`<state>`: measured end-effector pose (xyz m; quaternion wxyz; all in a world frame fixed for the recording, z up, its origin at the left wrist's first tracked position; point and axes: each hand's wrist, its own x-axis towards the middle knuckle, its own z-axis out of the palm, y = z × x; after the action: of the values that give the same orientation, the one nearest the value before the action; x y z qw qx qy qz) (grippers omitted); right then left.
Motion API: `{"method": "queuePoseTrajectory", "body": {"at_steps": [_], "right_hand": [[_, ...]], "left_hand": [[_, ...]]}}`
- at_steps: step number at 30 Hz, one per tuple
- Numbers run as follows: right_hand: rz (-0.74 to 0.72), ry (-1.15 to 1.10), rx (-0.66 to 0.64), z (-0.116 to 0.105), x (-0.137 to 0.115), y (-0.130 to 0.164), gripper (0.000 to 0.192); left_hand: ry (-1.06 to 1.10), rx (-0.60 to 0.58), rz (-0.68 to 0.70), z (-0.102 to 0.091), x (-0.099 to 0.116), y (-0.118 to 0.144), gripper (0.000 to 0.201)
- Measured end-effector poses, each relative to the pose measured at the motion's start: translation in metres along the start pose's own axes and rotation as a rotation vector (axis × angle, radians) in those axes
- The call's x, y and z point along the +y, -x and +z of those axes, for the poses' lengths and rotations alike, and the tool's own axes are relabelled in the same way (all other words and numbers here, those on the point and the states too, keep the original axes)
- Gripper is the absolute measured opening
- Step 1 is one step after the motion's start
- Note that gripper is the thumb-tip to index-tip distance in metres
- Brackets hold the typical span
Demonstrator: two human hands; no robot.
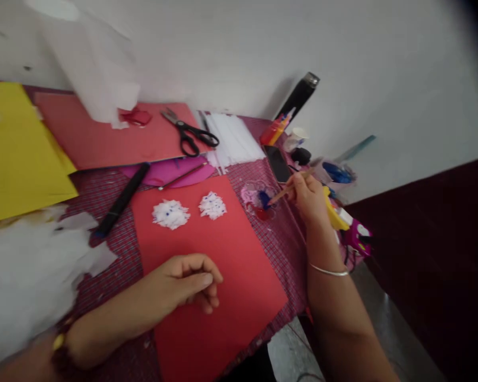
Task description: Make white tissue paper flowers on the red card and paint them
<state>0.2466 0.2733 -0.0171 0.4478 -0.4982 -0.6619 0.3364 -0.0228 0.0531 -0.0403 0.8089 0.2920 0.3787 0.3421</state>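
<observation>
A red sheet of paper [215,276] lies on the checked tablecloth in front of me. Two white paper flowers dotted with blue, one on the left [170,214] and one on the right [212,205], sit near its far edge. My left hand [191,281] rests on the red sheet with its fingers curled and nothing in it. My right hand [308,196] grips a thin wooden paintbrush [287,189]. The brush tip dips toward a clear paint palette [258,199] holding blue and red paint.
Black scissors [191,132] lie on another red sheet [103,135] at the back. A yellow sheet [19,154] lies left, white tissue [19,270] near left. A black stick [121,200], a phone [278,163], a black bottle [298,95], markers [274,130] and cups crowd the right edge.
</observation>
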Motion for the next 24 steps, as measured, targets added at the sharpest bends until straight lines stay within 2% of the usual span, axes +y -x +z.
{"method": "queuePoseTrajectory", "body": {"at_steps": [4,6,7,11,14,20,24], "right_hand": [[-0.025,-0.222,0.092,0.016,-0.016,0.011,0.032],[-0.020,-0.396,0.071,0.033,-0.032,0.026,0.027],[-0.033,-0.464,0.014,0.044,-0.039,0.035,0.025],[-0.011,-0.502,-0.411,0.083,-0.061,0.069,0.022],[-0.053,-0.461,-0.542,0.101,-0.067,0.082,0.025],[-0.111,-0.395,-0.598,0.114,-0.067,0.085,0.025],[-0.102,-0.394,-0.531,0.115,-0.066,0.083,0.026]], "left_hand": [[0.006,-0.014,0.020,0.001,0.001,0.001,0.016],[0.005,-0.015,0.026,0.003,0.003,0.001,0.016],[0.001,-0.013,0.026,0.004,0.003,0.001,0.017],[-0.015,-0.009,0.021,0.006,0.005,0.002,0.015],[-0.009,-0.006,0.020,0.005,0.004,0.001,0.013],[-0.018,-0.001,0.016,0.004,0.002,-0.001,0.011],[-0.023,0.004,0.014,0.005,0.003,-0.001,0.011]]}}
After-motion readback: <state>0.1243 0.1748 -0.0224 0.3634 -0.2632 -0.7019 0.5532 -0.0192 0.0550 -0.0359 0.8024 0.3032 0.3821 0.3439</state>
